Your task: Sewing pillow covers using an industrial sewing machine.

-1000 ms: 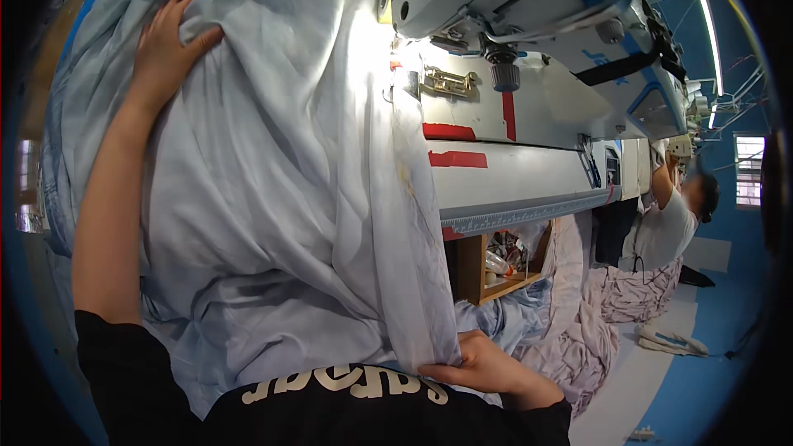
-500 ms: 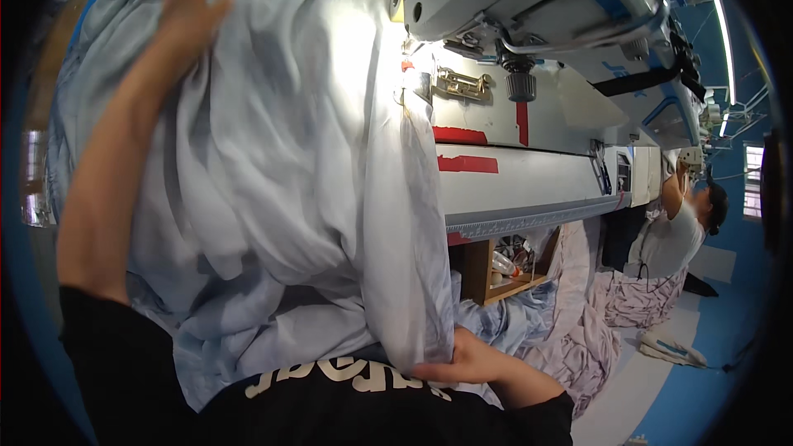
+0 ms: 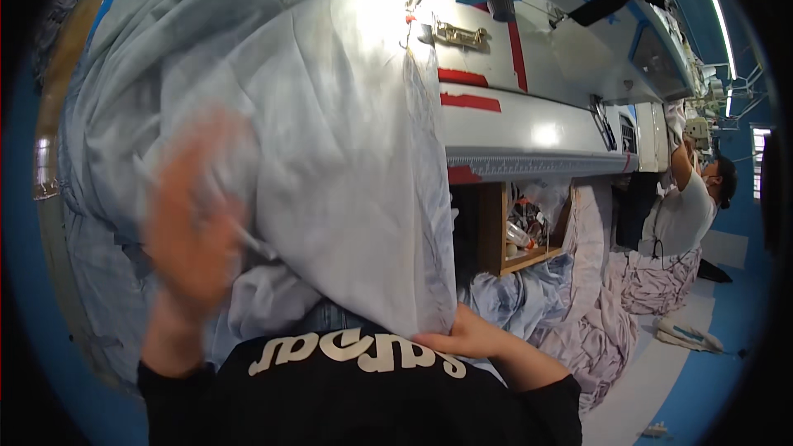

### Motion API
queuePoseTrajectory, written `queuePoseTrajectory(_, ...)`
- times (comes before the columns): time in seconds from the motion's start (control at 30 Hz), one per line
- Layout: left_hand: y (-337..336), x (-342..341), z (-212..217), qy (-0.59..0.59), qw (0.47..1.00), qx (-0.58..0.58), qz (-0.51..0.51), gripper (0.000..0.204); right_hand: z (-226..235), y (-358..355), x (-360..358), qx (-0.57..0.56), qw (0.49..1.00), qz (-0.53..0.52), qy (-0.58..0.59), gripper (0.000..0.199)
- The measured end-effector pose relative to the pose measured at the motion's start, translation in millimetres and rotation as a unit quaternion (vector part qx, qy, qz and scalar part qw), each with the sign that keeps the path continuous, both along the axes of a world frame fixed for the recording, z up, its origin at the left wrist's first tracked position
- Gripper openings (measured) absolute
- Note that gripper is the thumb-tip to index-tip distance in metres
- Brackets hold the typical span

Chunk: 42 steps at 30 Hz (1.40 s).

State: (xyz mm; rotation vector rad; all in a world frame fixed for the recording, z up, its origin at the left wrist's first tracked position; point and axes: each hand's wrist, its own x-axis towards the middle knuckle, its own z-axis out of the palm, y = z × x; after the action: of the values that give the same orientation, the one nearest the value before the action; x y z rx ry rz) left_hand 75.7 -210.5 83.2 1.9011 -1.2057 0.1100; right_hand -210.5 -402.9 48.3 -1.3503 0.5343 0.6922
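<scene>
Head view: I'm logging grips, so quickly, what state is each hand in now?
Left hand: blurred over the pale grey-blue fabric; open or closed cannot be told.
Right hand: closed, holding that fabric's near edge.

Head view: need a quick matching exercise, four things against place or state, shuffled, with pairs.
1. Left hand
2. Right hand
3. Ruler
4. Drawer

A. Along the front edge of the white table
B. Wooden, under the table, with things inside
C. Blurred, in front of the pale cloth
D. Holding the cloth's right edge

Pairs: 1-C, 2-D, 3-A, 4-B
</scene>
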Motion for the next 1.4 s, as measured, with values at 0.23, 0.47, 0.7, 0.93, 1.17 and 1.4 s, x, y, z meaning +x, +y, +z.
queuePoseTrajectory(0.23,-52,-120,-56,0.493,0.826,0.163,-0.218,0.063,-39,38,-29,-0.139,0.982,0.128,0.007,0.037)
queuePoseTrajectory(0.47,-57,-157,-65,0.563,0.764,0.223,-0.223,0.036,-42,48,-34,-0.136,0.955,0.262,-0.044,0.036)
queuePoseTrajectory(0.7,-49,-186,-88,0.608,0.756,0.106,-0.217,0.034,-7,-27,-20,-0.151,0.966,0.191,-0.091,0.042)
queuePoseTrajectory(0.93,-61,-144,-51,0.337,0.78,0.268,-0.454,0.02,-10,-18,16,0.057,0.982,-0.168,-0.07,0.015)
queuePoseTrajectory(1.17,-20,45,-58,-0.038,0.959,0.182,0.212,0.035,21,-16,12,-0.073,0.991,-0.108,-0.025,0.013)
queuePoseTrajectory(1.4,-46,136,-75,0.016,0.98,0.059,0.188,0.025,28,-21,25,-0.14,0.984,-0.066,-0.082,0.014)
